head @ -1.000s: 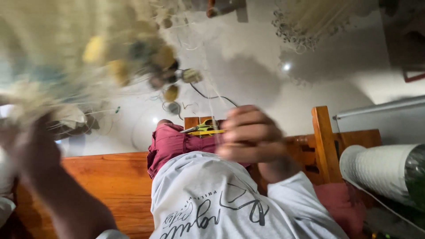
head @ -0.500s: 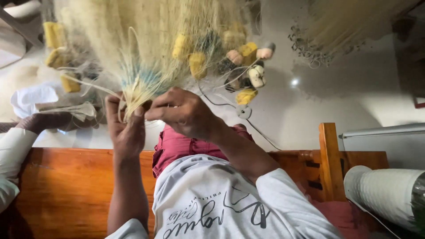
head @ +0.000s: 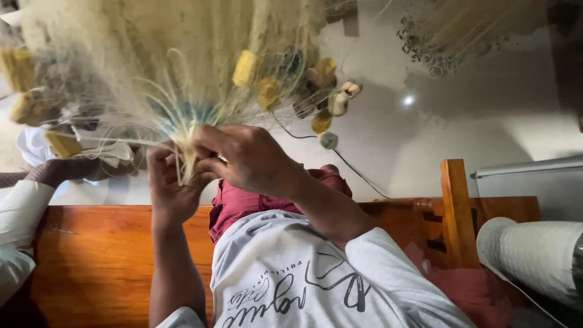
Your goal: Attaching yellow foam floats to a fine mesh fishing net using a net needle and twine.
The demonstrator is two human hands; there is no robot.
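A pale fishing net (head: 139,67) hangs bunched above the wooden bench (head: 97,255), yellow floats (head: 245,67) strung through it. At its gathered end, just over the bench's back, the left hand (head: 172,191) is closed round the cord bundle (head: 184,149) while the right hand (head: 246,159) pinches the same strands. Judging by this, the gathering step is underway; next calls for steady tension. Another person's hand (head: 61,171) rests left of the bundle.

Both hands, left hand (head: 173,191) and right hand (head: 243,159), pinching gathered pale net strands (head: 182,136) near yellow floats (head: 245,67).
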